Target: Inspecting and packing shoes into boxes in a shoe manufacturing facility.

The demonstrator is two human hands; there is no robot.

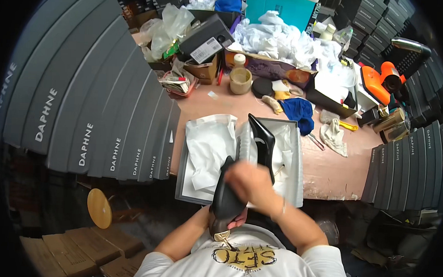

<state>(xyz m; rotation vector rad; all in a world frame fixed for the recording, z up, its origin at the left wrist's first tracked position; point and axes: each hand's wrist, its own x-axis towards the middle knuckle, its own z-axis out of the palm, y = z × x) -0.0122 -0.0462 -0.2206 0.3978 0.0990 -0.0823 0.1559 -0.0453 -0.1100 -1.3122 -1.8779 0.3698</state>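
Observation:
A black pointed shoe [225,199] with a gold-coloured part at its near end is held close to my body, toe pointing away. My left hand [238,220] grips it from below and behind, fingertips showing at its right side. Over the shoe's upper is my right hand [251,184], its fingers bent and smeared by motion, so whether they pinch anything is unclear. Beyond the hands, a second black pointed shoe [264,140] lies in an open grey shoebox [300,161], beside white wrapping paper [209,148].
Stacked grey shoeboxes [76,99] rise at the left; more boxes [406,164] stand at the right. On the pink table [335,174] are a jar [240,80], a blue cloth [298,112], a pale rag [333,137] and an orange heat gun [377,84]. A stool [99,208] stands below left.

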